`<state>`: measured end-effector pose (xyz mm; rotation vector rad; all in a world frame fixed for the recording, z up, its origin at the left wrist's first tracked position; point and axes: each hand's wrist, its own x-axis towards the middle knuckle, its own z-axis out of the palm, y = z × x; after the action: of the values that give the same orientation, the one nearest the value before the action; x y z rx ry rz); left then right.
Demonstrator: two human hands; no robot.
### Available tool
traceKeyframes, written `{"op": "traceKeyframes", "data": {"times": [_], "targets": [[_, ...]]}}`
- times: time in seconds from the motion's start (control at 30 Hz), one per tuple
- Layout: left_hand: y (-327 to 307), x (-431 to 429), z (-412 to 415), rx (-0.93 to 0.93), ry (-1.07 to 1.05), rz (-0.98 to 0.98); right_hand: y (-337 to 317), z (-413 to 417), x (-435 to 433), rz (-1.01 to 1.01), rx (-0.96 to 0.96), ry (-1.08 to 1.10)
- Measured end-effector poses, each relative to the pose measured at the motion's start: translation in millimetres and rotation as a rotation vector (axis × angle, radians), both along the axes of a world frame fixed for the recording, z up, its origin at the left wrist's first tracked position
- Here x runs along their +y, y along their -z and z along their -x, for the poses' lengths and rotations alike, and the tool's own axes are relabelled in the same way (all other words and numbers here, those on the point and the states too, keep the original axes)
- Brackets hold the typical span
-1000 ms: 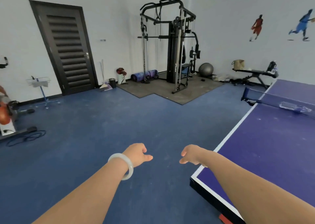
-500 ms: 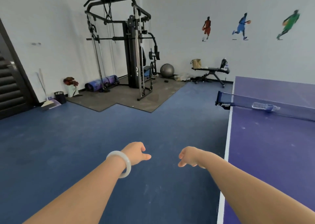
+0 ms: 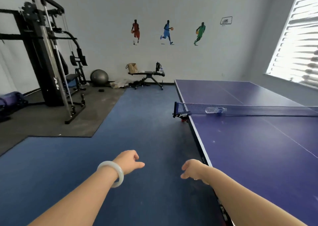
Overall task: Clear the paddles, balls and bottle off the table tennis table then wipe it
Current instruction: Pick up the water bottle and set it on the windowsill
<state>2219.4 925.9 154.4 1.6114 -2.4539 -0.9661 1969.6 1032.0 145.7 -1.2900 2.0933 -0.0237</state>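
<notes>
The person is standing beside the table, well to the near side of the net, and appears to be only starting the clearing step: nothing is being carried and no cloth is showing. The left hand, with a pale bangle on its wrist, and the right hand are both reaching forward with fingers loosely curled, grasping nothing, far short of the net. The bottle is lying on its side right against the net, near the net's left post. Because it is showing through the mesh, I cannot tell whether it is resting on the near or the far side. It is looking clear and plastic, with a blue end pointing away from the post. Its contents are too blurred to judge, though lying flat it is likely to roll. No paddles or balls are appearing on either side of the net in this view. The next move is probably calling for walking toward the net post, then reaching in and wrapping one hand round the bottle's body.
</notes>
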Motion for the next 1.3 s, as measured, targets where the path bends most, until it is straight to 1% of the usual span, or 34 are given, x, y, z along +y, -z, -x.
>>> {"op": "traceKeyframes", "data": {"times": [0.17, 0.23, 0.33, 0.47, 0.57, 0.63, 0.7, 0.8, 0.9, 1.0, 1.17, 1.3], "targets": [[17.4, -108.1, 66.9, -0.01, 0.161, -0.044, 20.9, 53.9, -79.2, -0.037, 0.004, 0.18], [22.1, -156.2, 95.2, -0.008, 0.202, -0.028, 23.9, 77.9, -123.1, -0.015, -0.005, 0.238], [27.8, -228.8, 132.1, -0.005, 0.236, -0.021, 31.6, 115.1, -198.5, 0.047, -0.019, 0.236], [20.3, -328.0, 171.3, -0.077, 0.254, -0.024, 28.5, 153.9, -289.7, 0.084, -0.09, 0.29], [10.2, -403.9, 206.9, -0.047, 0.245, 0.016, 22.9, 184.8, -359.0, 0.14, -0.114, 0.332], [11.5, -444.9, 230.9, -0.047, 0.271, 0.002, 22.7, 200.2, -399.0, 0.126, -0.122, 0.334], [17.1, -484.3, 254.6, -0.052, 0.301, -0.01, 26.1, 216.1, -439.9, 0.135, -0.114, 0.34], [27.4, -552.3, 293.5, -0.045, 0.34, -0.019, 30.3, 245.2, -508.5, 0.212, -0.11, 0.383], [37.0, -628.8, 332.2, -0.047, 0.403, -0.012, 30.1, 277.8, -582.7, 0.28, -0.047, 0.405], [40.2, -708.6, 368.9, -0.024, 0.456, 0.005, 26.0, 311.3, -652.0, 0.344, -0.024, 0.501], [31.2, -818.7, 442.2, -0.023, 0.565, 0.024, 24.2, 368.8, -732.1, 0.356, -0.064, 0.666], [32.8, -865.9, 509.8, -0.048, 0.679, 0.022, 41.3, 416.1, -762.1, 0.284, -0.062, 0.76]]}}
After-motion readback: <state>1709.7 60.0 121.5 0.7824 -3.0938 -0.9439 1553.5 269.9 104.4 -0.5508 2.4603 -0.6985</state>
